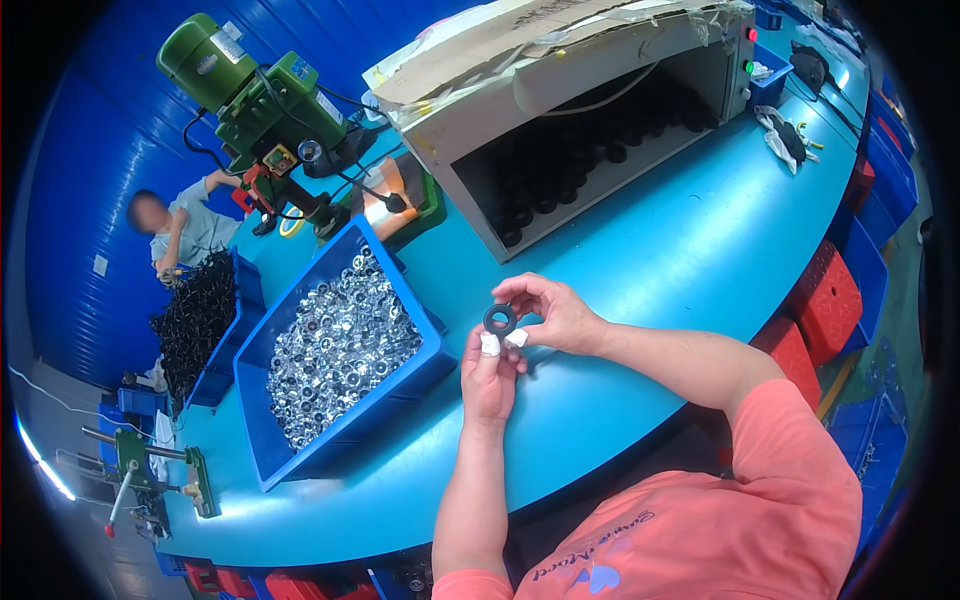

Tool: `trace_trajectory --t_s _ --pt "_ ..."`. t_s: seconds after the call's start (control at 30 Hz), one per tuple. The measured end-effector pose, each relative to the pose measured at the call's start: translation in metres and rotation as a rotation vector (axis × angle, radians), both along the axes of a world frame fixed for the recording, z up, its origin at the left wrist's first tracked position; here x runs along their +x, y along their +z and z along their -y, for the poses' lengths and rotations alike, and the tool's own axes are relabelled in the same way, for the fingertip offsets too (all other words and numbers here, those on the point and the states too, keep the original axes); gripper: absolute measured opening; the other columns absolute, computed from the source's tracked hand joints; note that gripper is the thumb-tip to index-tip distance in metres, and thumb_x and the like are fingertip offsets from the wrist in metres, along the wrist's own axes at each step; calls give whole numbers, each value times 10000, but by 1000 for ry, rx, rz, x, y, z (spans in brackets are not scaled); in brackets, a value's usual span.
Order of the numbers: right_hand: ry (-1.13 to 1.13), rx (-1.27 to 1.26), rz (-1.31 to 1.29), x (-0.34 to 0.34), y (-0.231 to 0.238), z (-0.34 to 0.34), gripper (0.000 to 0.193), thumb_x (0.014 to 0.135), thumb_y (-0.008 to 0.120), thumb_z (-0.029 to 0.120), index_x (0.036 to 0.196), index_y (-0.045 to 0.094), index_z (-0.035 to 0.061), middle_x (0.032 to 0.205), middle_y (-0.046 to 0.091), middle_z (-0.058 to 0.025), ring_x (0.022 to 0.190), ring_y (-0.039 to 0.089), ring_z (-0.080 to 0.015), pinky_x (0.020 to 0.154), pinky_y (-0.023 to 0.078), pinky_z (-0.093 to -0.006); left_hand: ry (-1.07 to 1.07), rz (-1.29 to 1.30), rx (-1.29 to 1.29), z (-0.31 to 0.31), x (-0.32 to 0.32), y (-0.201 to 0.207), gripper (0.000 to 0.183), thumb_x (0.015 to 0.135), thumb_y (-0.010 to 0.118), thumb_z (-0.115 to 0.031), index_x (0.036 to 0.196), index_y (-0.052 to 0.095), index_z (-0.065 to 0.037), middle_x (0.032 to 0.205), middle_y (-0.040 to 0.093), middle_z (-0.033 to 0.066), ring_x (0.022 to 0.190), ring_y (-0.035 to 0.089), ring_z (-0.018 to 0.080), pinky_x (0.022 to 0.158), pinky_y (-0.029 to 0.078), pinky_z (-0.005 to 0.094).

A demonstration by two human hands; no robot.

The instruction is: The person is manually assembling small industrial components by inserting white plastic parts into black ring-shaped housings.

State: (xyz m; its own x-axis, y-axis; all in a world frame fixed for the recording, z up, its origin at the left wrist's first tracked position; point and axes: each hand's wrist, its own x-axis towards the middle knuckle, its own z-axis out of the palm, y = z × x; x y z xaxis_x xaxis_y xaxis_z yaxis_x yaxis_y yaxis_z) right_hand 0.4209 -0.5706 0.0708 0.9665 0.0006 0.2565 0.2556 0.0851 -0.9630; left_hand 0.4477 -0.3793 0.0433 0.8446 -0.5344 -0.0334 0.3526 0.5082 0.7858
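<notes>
Both my hands meet over the near edge of the turquoise table, gripping one small black ring [511,324] between them. My left hand [489,385] holds it from below, with white tape wrapped on the thumb. From the right, my right hand [560,318] pinches the ring; white wrapping shows on its thumb too. Just left of my hands stands a blue bin [345,447] filled with shiny metal ring-shaped parts [340,350]. Beyond my hands, a grey box-like machine [470,205] with an open front holds many black rings [560,190].
A green press [240,110] stands at the back left, near a person [190,225]. Another blue bin [240,300] holds black parts [195,320]. A lever tool [130,470] sits at far left. Gloves [787,138] lie at far right; red stools [825,300] line the table's right side.
</notes>
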Motion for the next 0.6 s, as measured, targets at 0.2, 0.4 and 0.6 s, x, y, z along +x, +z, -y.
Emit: trace_trajectory --t_s 0.2,0.4,0.6 --pt "76 2 -13 0 -8 0 529 909 803 87 1415 648 86 1327 653 -90 1225 682 -206 1091 562 -369 201 211 236 2 -2 -5 232 1102 655 -253 1268 619 -94 1057 674 8 820 607 97 675 505 273" --pt "350 565 -376 9 -25 7 342 1061 686 200 1368 654 54 1319 699 -95 1216 695 -218 1089 549 -381 469 597 411 15 -18 10 440 971 805 -104 1357 598 -62 1172 582 23 957 562 89 742 500 226" --pt "454 649 -443 11 -29 11 351 1095 653 288 1358 658 55 1356 710 -111 1222 699 -214 1071 551 -396 534 782 707 17 -25 26 635 880 872 -83 1445 584 -59 1189 512 36 983 537 120 744 508 235"
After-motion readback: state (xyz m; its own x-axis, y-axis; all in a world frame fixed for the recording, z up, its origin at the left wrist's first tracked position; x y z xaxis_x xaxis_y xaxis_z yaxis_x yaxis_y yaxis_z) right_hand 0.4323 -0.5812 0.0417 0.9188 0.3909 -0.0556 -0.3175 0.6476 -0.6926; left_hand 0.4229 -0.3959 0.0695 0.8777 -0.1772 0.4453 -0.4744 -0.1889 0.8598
